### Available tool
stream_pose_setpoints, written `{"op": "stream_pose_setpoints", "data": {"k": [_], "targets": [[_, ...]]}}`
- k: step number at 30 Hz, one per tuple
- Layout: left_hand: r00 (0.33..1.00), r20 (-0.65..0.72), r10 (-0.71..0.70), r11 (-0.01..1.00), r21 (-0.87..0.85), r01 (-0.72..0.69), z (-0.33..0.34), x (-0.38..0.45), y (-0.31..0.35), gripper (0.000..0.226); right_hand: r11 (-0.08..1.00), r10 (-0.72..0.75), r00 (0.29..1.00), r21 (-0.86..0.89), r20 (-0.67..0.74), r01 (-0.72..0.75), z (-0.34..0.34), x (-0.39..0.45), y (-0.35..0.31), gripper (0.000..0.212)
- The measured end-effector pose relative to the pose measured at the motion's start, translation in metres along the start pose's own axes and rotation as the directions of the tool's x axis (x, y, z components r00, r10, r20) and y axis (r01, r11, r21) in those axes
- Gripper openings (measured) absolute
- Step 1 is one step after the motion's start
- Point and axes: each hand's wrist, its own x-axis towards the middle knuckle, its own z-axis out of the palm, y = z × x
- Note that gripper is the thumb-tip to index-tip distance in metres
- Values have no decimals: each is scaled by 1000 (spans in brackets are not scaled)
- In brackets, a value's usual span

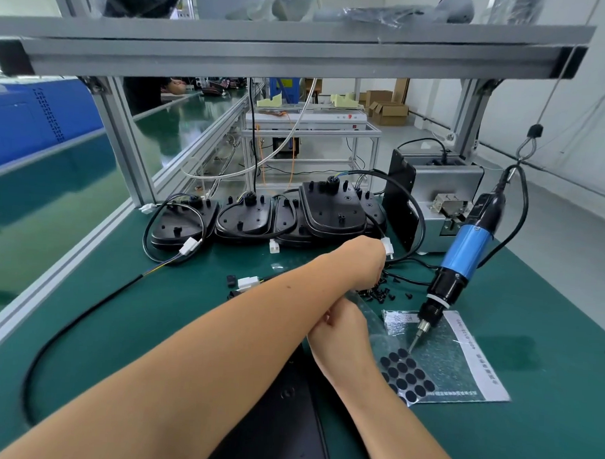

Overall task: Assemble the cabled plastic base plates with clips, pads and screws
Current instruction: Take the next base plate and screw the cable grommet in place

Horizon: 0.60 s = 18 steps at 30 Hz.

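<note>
Left hand [365,262] reaches across the right hand [342,330] to loose black screws [377,292] on the green desk [154,310], both grips hidden from view

Left hand [367,262] reaches across the right forearm to the loose screws [377,292] on the green bench [154,310]. Right hand [342,328] lies beneath it, beside the pad sheet [409,374]. A hanging screwdriver [463,262] tips onto the sheet. Cabled plates [260,217] line the rear.
</note>
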Motion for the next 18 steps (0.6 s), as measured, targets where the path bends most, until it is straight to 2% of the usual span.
{"op": "stream_pose_setpoints", "data": {"k": [5, 7, 9, 11, 13, 18], "targets": [[997, 73, 29, 998, -63, -24, -6, -1, -8, 21, 999, -37, 999, 3, 21, 37, 1, -2, -3, 30], [994, 97, 44, 999, -16, -43, -3, 0, -9, 19, 999, -39, 999, -2, 25, 39, 1, -3, -4, 30], [995, 75, 60, 997, 52, -64, 0, 1, -9, 16, 1000, -25, 1000, -13, 18, 26, 1, -3, -3, 31], [997, 49, 63, 997, 39, -65, 2, 4, -10, 3, 1000, -10, 1000, -22, 17, 10, 1, -3, -3, 31], [998, 32, 62, 998, 15, -63, 3, 4, -12, 14, 1000, -4, 1000, -22, 18, 4, 1, -2, -4, 31], [998, 24, 65, 998, -11, -65, 3, 3, -13, 13, 1000, 21, 999, -21, 38, -20, 0, -2, -4, 30]]}}
